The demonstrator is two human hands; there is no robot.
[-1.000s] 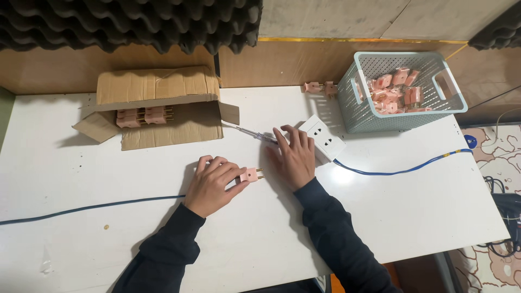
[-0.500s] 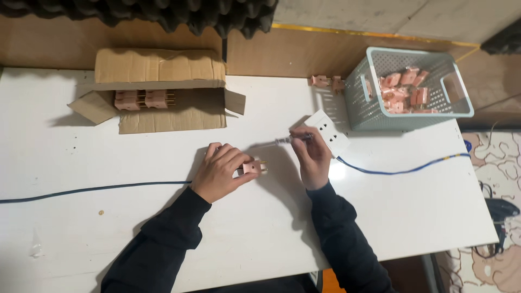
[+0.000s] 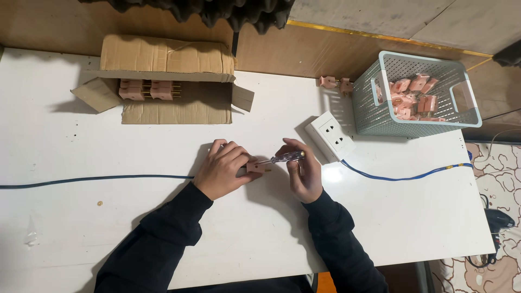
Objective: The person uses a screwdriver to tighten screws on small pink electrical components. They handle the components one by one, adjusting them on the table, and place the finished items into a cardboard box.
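- Left hand (image 3: 222, 169) is curling closed around a small pink plastic plug (image 3: 255, 167) at table centre;
- Right hand (image 3: 303, 172) is pinching a slim clear-handled screwdriver (image 3: 283, 159), long axis lying near-horizontal, tip pointing left into the plug.

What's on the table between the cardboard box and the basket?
In the head view, two pink plugs lie near the basket; from them back to the cardboard box the white table is bare.

A small pink plug (image 3: 256, 166) lies on the white table, prongs pointing right; a clear-handled screwdriver (image 3: 285, 158) angles down, its tip meeting the plug.
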